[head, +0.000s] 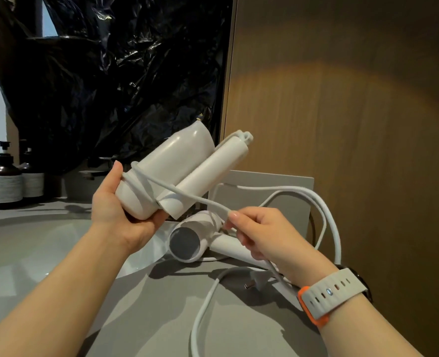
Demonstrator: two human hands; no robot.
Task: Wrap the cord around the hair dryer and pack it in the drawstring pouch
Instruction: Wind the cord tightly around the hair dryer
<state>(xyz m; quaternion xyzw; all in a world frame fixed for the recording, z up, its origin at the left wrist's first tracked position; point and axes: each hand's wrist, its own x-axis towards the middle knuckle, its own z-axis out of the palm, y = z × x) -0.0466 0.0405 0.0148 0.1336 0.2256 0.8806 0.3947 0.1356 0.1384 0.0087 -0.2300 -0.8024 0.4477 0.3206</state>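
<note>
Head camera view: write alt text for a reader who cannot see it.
A person's left hand holds a folded white hair dryer while the right hand pulls its white cord across it, one loop already around the body. A second white dryer lies on the grey counter beside a sink.

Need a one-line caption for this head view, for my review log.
Left hand holds a folded white hair dryer while right hand winds its cord; a second dryer lies on the counter.
</note>
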